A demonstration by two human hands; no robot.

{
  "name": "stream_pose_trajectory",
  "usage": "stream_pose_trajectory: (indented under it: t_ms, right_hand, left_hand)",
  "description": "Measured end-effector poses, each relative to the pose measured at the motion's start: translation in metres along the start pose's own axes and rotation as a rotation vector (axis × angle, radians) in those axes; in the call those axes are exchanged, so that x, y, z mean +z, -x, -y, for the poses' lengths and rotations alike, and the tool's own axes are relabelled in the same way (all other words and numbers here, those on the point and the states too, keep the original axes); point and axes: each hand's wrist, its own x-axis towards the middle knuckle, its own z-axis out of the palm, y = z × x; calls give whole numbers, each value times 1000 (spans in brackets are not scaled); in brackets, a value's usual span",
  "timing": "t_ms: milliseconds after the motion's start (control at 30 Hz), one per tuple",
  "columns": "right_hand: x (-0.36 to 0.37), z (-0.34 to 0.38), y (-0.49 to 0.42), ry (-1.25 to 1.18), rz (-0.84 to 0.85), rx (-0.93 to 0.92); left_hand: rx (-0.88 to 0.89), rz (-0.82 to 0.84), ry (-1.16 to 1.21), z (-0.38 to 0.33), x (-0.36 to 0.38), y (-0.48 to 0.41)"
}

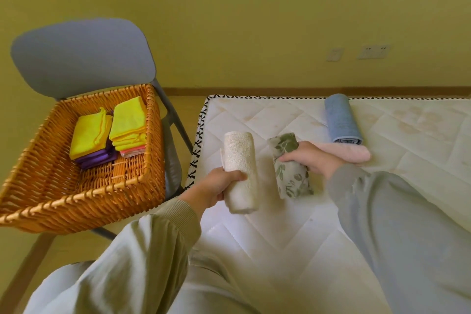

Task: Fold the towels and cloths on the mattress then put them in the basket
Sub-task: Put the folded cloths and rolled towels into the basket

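Observation:
My left hand (219, 186) grips a rolled cream towel (239, 160) just above the white mattress (280, 224), near its left edge. My right hand (308, 159) grips a rolled green leaf-print cloth (293, 181) beside it. Behind my right hand a rolled pink towel (351, 155) lies on the mattress, and a rolled blue towel (341, 120) lies farther back. The orange wicker basket (76, 201) sits to the left on a grey chair (81, 58). It holds folded yellow cloths (127, 122), purple cloths (96, 158) and a pink one.
The basket's near half shows bare wicker. A yellow wall with two sockets (373, 51) runs behind the mattress. A strip of floor lies between the chair and the mattress edge. My legs in pale trousers fill the foreground.

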Motion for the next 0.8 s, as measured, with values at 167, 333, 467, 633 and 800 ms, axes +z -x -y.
stream_pose_trajectory:
  t_ms: [167, 333, 467, 633, 800]
  right_hand:
    - [43, 83, 14, -238, 101, -67]
    - [89, 161, 23, -301, 141, -145]
    - [142, 223, 29, -318, 161, -234]
    - [237, 270, 31, -453, 101, -279]
    - [333, 269, 6, -335, -43, -151]
  left_hand:
    - [101, -146, -10, -45, -49, 22]
    - [198, -215, -19, -82, -106, 57]
    - [253, -243, -3, -100, -179, 93]
    - [242, -362, 60, -88, -276, 125]
    - [38, -539, 17, -40, -343, 118]
